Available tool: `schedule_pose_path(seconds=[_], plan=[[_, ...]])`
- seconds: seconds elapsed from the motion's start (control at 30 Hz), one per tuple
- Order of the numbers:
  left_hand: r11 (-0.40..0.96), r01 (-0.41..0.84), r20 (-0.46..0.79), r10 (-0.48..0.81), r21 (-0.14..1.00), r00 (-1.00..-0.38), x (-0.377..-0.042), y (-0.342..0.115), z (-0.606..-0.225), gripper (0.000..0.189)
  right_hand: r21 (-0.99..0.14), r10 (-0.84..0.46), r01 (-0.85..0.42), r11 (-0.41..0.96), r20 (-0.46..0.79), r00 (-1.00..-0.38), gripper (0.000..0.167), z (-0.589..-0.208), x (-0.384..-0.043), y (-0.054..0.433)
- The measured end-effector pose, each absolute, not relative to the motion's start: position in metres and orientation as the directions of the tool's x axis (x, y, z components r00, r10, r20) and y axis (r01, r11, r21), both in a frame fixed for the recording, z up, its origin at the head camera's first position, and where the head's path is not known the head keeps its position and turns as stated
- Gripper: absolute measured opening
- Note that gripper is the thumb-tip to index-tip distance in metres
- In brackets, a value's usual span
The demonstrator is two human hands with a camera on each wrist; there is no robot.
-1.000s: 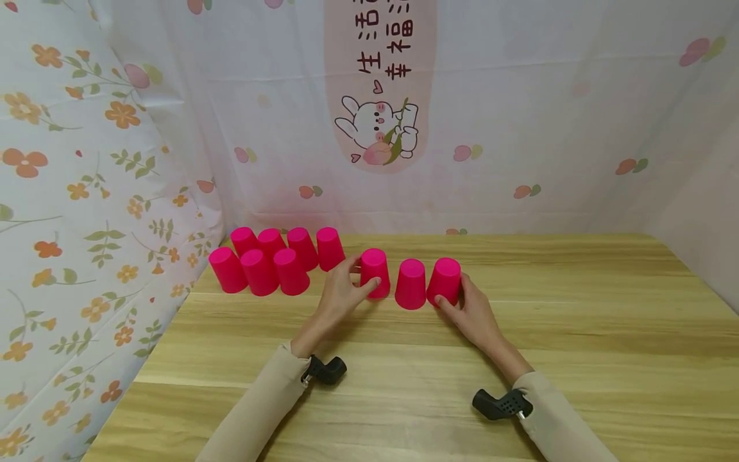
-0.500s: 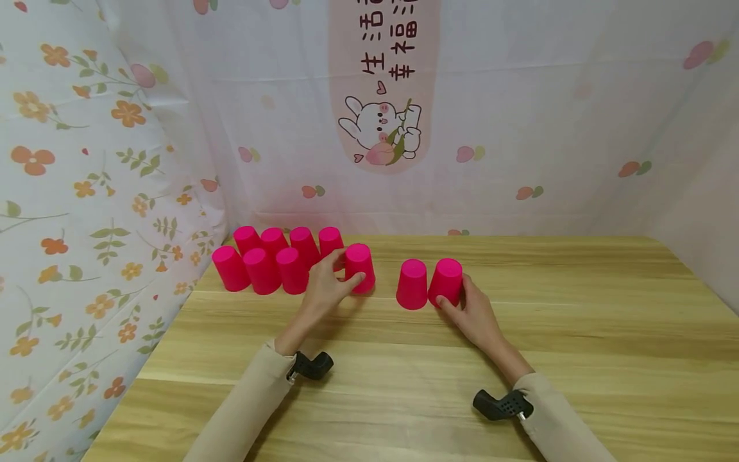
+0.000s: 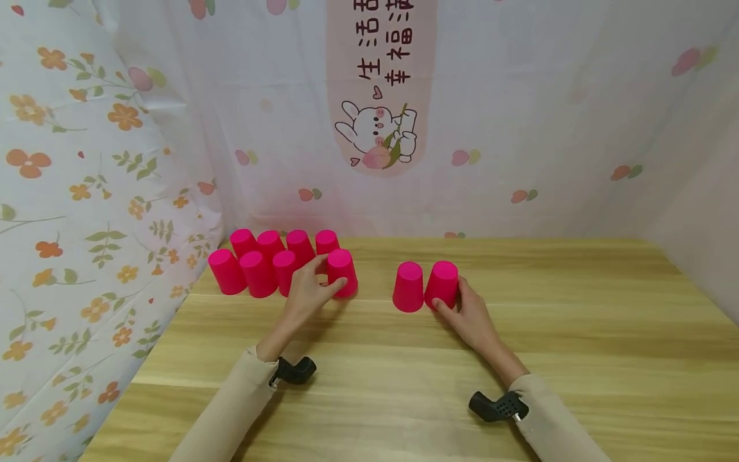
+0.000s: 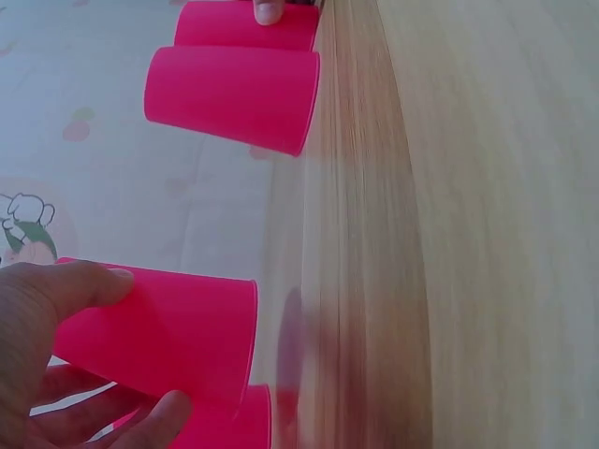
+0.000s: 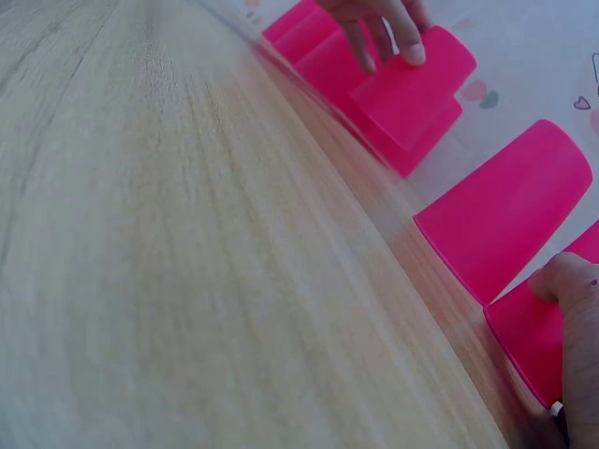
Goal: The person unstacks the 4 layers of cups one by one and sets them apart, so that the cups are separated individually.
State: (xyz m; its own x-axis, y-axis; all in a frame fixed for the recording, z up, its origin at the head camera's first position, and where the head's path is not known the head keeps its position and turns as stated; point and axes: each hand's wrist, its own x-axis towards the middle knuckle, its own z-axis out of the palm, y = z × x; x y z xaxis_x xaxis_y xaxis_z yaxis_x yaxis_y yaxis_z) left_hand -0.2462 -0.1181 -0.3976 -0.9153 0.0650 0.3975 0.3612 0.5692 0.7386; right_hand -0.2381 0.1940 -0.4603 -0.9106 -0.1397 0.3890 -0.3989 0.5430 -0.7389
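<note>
My left hand point(image 3: 308, 292) grips an upside-down bright pink cup point(image 3: 343, 276), thumb on its near side and fingers round the far side. In the left wrist view that cup point(image 4: 168, 332) seems slightly raised from the table, with another cup point(image 4: 225, 421) partly hidden behind it. My right hand point(image 3: 473, 321) holds the rightmost pink cup point(image 3: 442, 283), its thumb point(image 5: 562, 276) low on the side. Just left of that one stands a single pink cup point(image 3: 408, 287), touched by neither hand.
Several more upside-down pink cups stand in two rows at the back left, among them a front-row cup point(image 3: 228, 273) and a back-row cup point(image 3: 327, 241). A wooden table point(image 3: 375, 398) lies beneath, with a printed cloth point(image 3: 508, 115) behind it.
My left hand has moved left with its cup, away from the middle cup and up to the two rows. My right hand stays on its cup.
</note>
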Motion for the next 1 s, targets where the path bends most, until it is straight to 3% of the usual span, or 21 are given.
schedule_pose_path(seconds=[1.0], plan=[[0.737, 0.335, 0.456, 0.041, 0.587, -0.889, -0.242, -0.145, -0.399, 0.046, -0.73, -0.139, -0.411, 0.546, 0.405, -0.904, 0.054, -0.462, -0.238, 0.192]])
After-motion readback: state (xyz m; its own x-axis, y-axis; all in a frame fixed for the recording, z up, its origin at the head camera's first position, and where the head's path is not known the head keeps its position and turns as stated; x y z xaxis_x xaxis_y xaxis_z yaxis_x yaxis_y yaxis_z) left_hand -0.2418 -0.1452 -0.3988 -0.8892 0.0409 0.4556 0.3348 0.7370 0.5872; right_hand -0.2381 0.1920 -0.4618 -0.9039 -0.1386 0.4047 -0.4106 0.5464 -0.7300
